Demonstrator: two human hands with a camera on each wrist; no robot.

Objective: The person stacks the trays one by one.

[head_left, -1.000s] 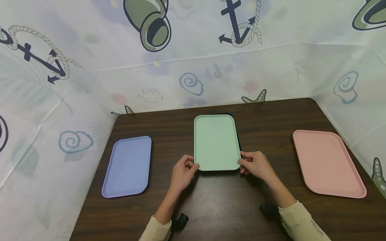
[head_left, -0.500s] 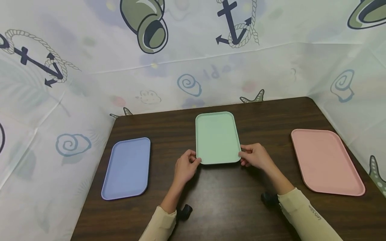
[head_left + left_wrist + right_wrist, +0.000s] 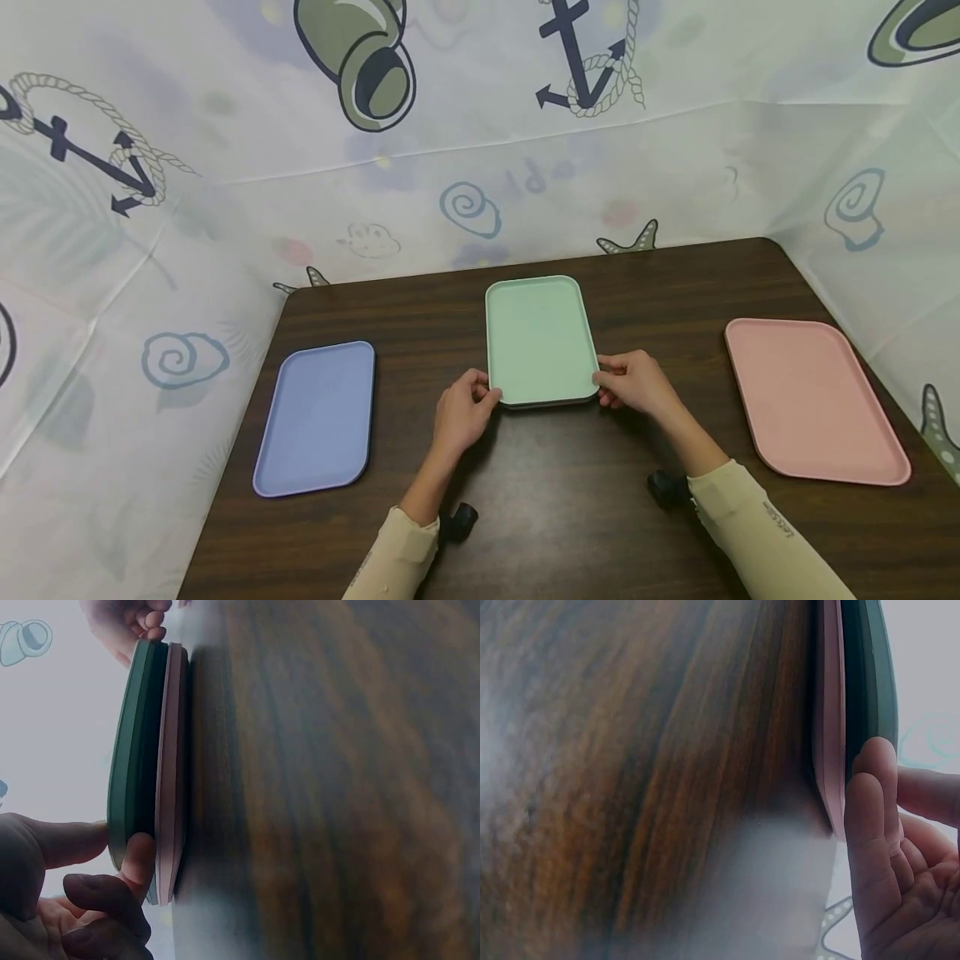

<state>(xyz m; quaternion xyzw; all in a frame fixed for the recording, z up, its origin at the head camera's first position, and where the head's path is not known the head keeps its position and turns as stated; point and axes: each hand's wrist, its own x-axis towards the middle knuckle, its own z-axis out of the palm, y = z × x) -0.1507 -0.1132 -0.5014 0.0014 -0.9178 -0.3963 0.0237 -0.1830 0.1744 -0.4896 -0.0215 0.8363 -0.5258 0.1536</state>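
Both hands pinch the near corners of a light green tray (image 3: 542, 342) at the far middle of the table. My left hand (image 3: 463, 408) has thumb and fingers on its left corner, and my right hand (image 3: 637, 383) on its right corner. In the left wrist view the green tray (image 3: 129, 750) lies above a pink tray (image 3: 172, 772), with a dark green band between them. The right wrist view shows the same stack, the pink rim (image 3: 831, 712) close to the table. From the head view this lower pink tray is hidden under the green one.
A blue tray (image 3: 318, 421) lies at the left of the dark wooden table (image 3: 540, 508). Another pink tray (image 3: 817, 400) lies at the right. Behind the table hangs a white printed cloth (image 3: 480, 108).
Both hands have moved the green tray slightly away from me. The dark edge that showed behind it and along its right side is now covered from above.
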